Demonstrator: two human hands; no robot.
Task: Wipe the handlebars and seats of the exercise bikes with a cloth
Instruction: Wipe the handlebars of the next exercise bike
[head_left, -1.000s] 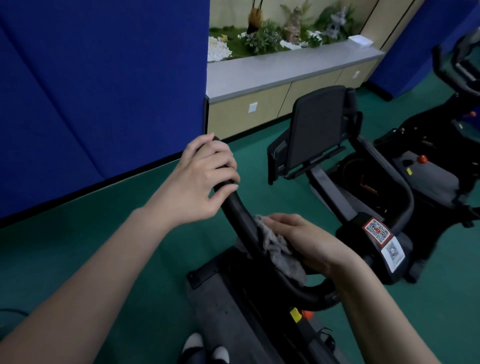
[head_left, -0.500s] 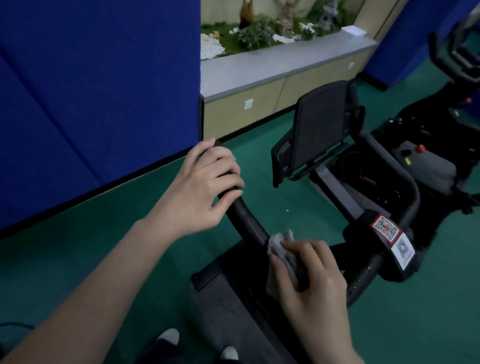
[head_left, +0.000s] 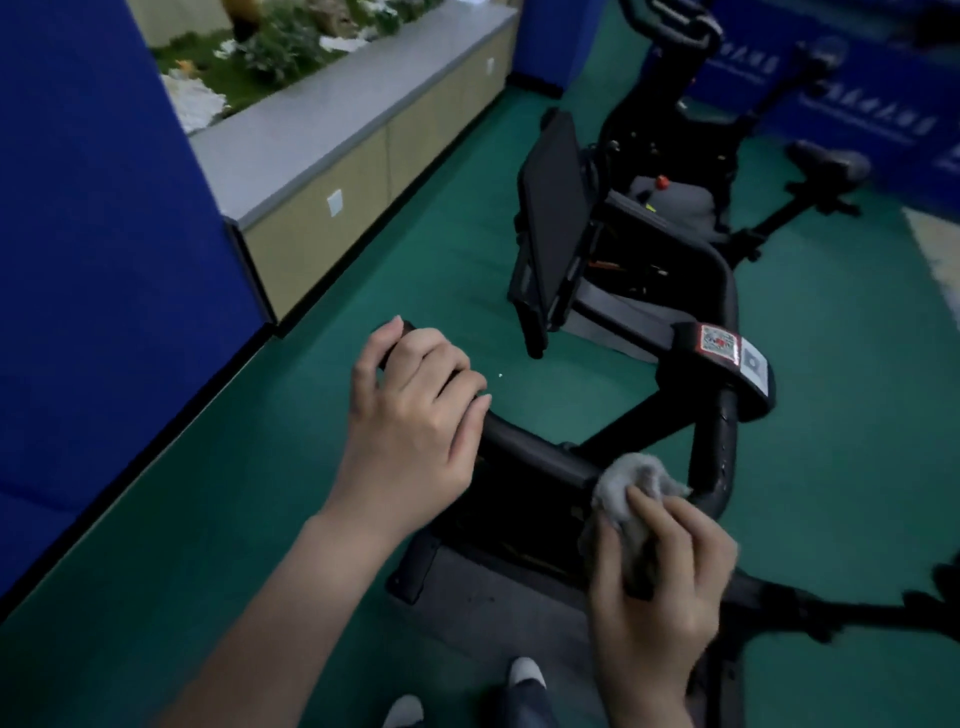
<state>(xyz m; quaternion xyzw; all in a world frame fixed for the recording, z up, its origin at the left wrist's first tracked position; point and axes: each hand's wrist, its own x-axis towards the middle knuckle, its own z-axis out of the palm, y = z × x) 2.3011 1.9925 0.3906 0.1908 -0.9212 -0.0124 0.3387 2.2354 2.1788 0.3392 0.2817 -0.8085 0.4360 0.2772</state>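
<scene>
Your left hand (head_left: 410, 421) grips the left end of the handlebar (head_left: 540, 462). Your right hand (head_left: 654, 587) is on the near right bend, with the cloth (head_left: 628, 475) pressed between fingers and bar. The console (head_left: 553, 218) stands further out, past the bar, with the QR sticker (head_left: 719, 343) near and to its right. A second exercise bike (head_left: 670, 124) sits behind that, its seat (head_left: 831, 161) off to the right. The partition (head_left: 93, 208) runs along your left, with the cabinet (head_left: 322, 140) at its far end and plants (head_left: 270, 47) behind the cabinet top. Your shoe (head_left: 525, 673) is nearest, below the bar.
</scene>
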